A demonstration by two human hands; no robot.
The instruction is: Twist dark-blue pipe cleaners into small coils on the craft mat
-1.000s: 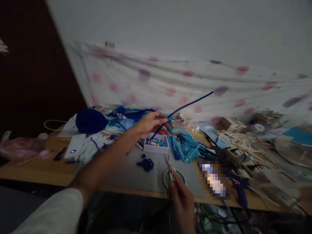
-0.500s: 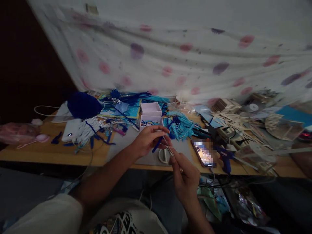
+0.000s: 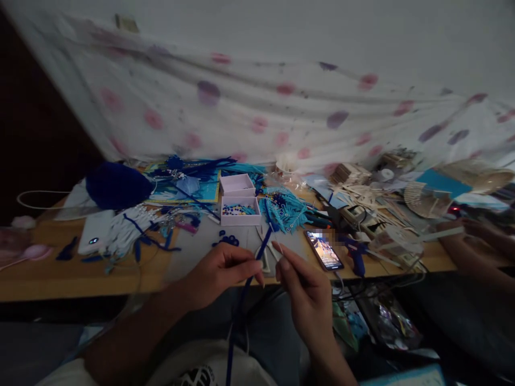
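Observation:
Pinched between the thumb and fingers of my left hand (image 3: 225, 272) is a long dark blue strip (image 3: 243, 292), which slants from near the mat down over my lap. My right hand (image 3: 303, 284) is closed just right of it, its fingertips on a thin pale strand (image 3: 277, 245). White-handled scissors (image 3: 265, 261) lie on the grey mat (image 3: 193, 260) behind my fingers. Beyond them stands a white box (image 3: 241, 219) of small beads, with several dark blue pieces (image 3: 226, 238) at its front left.
Turquoise strips (image 3: 292, 214) are heaped right of the box. A lit phone (image 3: 324, 251) and a blue glue gun (image 3: 356, 257) lie farther right. Wooden sticks (image 3: 354, 182) are piled behind. Another person's hand (image 3: 462, 236) shows at the far right; a blue fluffy ball (image 3: 116, 186) sits left.
My hands have moved apart and slightly down. More of the blue strip shows, now hanging below my left hand. The view has shifted right, bringing the other person's hands into view.

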